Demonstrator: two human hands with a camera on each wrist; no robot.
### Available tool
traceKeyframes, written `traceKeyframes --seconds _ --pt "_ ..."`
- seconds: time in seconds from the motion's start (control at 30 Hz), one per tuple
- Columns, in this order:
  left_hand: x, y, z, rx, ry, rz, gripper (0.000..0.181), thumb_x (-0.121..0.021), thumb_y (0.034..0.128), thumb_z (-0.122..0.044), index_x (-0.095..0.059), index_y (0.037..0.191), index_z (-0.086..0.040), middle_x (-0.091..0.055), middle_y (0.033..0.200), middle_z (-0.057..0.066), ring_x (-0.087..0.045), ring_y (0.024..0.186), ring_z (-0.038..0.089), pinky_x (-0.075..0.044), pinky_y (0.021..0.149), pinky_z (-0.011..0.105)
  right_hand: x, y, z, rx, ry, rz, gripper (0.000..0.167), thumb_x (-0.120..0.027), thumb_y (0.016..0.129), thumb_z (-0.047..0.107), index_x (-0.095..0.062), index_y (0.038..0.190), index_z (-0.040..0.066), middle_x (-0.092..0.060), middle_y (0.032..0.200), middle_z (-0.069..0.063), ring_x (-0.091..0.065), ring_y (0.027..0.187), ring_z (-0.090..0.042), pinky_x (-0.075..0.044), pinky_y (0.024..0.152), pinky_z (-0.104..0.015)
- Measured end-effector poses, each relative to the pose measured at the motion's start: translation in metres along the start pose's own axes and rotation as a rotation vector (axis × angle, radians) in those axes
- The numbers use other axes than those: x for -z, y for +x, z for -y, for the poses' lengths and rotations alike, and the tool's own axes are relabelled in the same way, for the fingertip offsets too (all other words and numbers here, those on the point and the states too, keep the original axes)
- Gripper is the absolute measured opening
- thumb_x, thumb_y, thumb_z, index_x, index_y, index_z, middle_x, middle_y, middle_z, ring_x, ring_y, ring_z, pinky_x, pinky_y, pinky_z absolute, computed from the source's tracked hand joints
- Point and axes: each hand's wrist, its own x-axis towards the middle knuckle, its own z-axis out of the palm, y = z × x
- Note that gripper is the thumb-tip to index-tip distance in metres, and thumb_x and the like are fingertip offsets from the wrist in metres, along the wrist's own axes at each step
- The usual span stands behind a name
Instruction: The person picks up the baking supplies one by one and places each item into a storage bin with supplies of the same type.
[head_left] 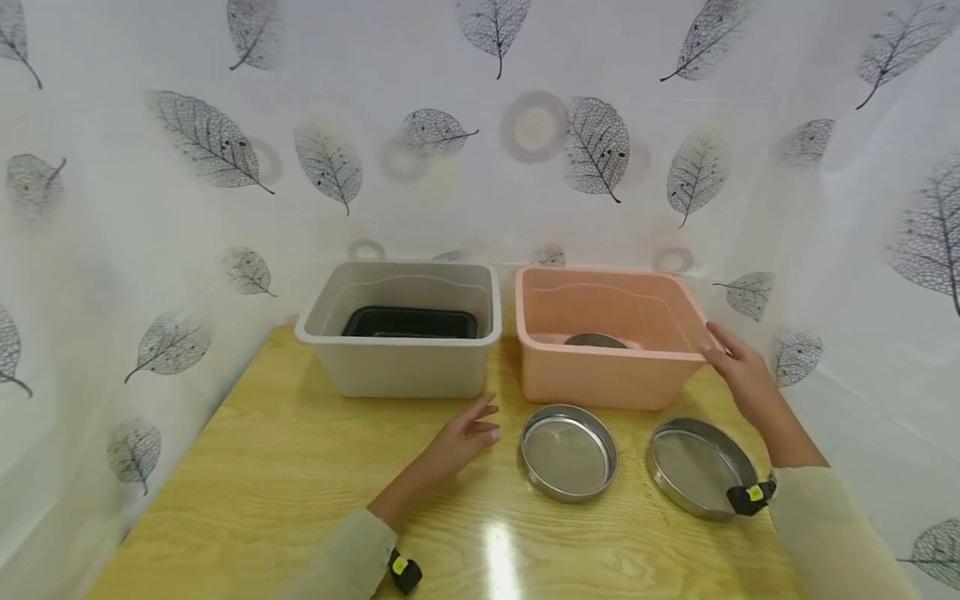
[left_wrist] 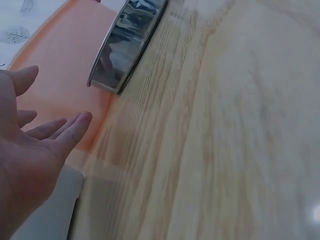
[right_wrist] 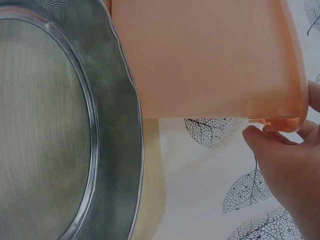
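Observation:
A salmon-pink plastic bin (head_left: 592, 379) stands at the back right, and inside it part of a round metal piece (head_left: 594, 340) shows. My right hand (head_left: 746, 392) grips the bin's front right rim corner; in the right wrist view the thumb lies under the rim and other fingers are partly hidden behind it. In front of the bin lie two round, shallow metal sieves, one in the middle (head_left: 568, 454) and one at the right (head_left: 701, 468), below my right forearm. My left hand (head_left: 457, 442) hovers left of the middle sieve, fingers loosely extended, holding nothing.
A light grey plastic bin (head_left: 408, 367) stands left of the pink one, with a black tray (head_left: 411, 322) inside. Both bins sit on a wood-grain table (head_left: 285, 483). A whitish leaf-print sheet (head_left: 480, 208) encloses the back and sides.

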Motion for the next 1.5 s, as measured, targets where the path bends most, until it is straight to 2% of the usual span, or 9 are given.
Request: traceKeyframes --seconds 0.13,0.2,0.27,0.37,0.47,0.67,0.83,1.17,1.5 --pt "-0.009 0.014 0.005 0.014 0.036 0.022 0.068 -0.059 0.103 -0.02 -0.026 0.161 -0.012 -0.038 0.157 0.023 -0.05 0.136 0.038 -0.053 0.105 0.042 -0.001 0.0 -0.002 0.026 0.285 0.043 0.072 -0.049 0.108 0.026 -0.005 0.161 0.004 0.008 0.167 -0.023 -0.02 0.154 -0.017 -0.043 0.1 -0.005" --pt "-0.013 0.02 0.008 0.02 0.072 0.041 0.067 -0.059 0.1033 -0.021 -0.027 0.161 -0.01 -0.039 0.157 0.022 -0.05 0.137 0.037 -0.052 0.106 0.043 -0.002 -0.001 -0.002 0.043 0.4 0.055 0.073 -0.05 0.107 0.02 -0.003 0.16 0.0 0.014 0.166 -0.023 -0.031 0.147 -0.003 -0.044 0.095 -0.002" --pt "-0.017 0.026 0.011 0.014 0.11 0.057 0.065 -0.059 0.1035 -0.021 -0.029 0.16 -0.008 -0.04 0.157 0.022 -0.051 0.137 0.036 -0.051 0.108 0.044 -0.003 -0.001 -0.002 0.053 0.447 0.058 0.073 -0.049 0.107 0.017 -0.002 0.159 -0.001 0.016 0.165 -0.025 -0.044 0.133 0.008 -0.046 0.094 -0.002" --pt "-0.024 0.034 0.013 -0.001 0.133 0.084 0.062 -0.059 0.1036 -0.019 -0.032 0.158 -0.007 -0.041 0.157 0.019 -0.05 0.138 0.035 -0.048 0.111 0.045 -0.004 -0.001 -0.002 0.058 0.489 0.056 0.073 -0.049 0.107 0.015 -0.001 0.159 -0.002 0.017 0.164 -0.026 -0.055 0.113 0.014 -0.047 0.092 -0.003" --pt "-0.03 0.04 0.014 -0.017 0.153 0.103 0.059 -0.059 0.1032 -0.019 -0.036 0.157 -0.011 -0.046 0.156 0.011 -0.051 0.138 0.029 -0.046 0.113 0.042 -0.005 -0.001 -0.003 0.056 0.525 0.055 0.073 -0.049 0.107 0.012 0.0 0.158 -0.004 0.017 0.163 -0.027 -0.058 0.107 0.013 -0.049 0.09 -0.004" --pt "-0.036 0.046 0.019 -0.017 0.234 0.105 0.049 -0.062 0.1019 -0.025 -0.052 0.149 -0.019 -0.052 0.152 0.0 -0.045 0.143 0.021 -0.04 0.118 0.039 -0.008 -0.002 -0.002 0.054 0.565 0.047 0.073 -0.049 0.106 0.01 0.001 0.158 -0.005 0.017 0.161 -0.03 -0.058 0.107 0.012 -0.049 0.09 -0.005" --pt "-0.037 0.046 0.019 0.013 0.329 0.137 0.043 -0.063 0.1012 -0.031 -0.06 0.143 -0.021 -0.046 0.156 0.009 -0.04 0.146 0.026 -0.039 0.119 0.043 -0.008 -0.003 -0.002 0.061 0.573 0.048 0.073 -0.048 0.106 0.009 0.002 0.158 -0.004 0.017 0.162 -0.03 -0.058 0.108 0.012 -0.049 0.09 -0.005" --pt "-0.04 0.045 0.011 0.021 0.328 0.156 0.049 -0.061 0.1024 -0.021 -0.051 0.148 -0.009 -0.048 0.153 0.01 -0.042 0.144 0.023 -0.039 0.119 0.039 -0.008 0.0 -0.005 0.067 0.531 0.049 0.073 -0.05 0.106 0.014 -0.001 0.159 -0.001 0.013 0.164 -0.028 -0.056 0.111 0.011 -0.048 0.093 -0.005" --pt "-0.039 0.042 -0.001 0.019 0.351 0.15 0.051 -0.058 0.1038 -0.019 -0.044 0.152 -0.01 -0.042 0.157 0.007 -0.035 0.148 0.021 -0.033 0.122 0.04 -0.007 -0.001 -0.006 0.092 0.516 0.057 0.073 -0.049 0.107 0.015 -0.001 0.159 -0.002 0.013 0.165 -0.027 -0.053 0.119 0.007 -0.046 0.096 -0.005"
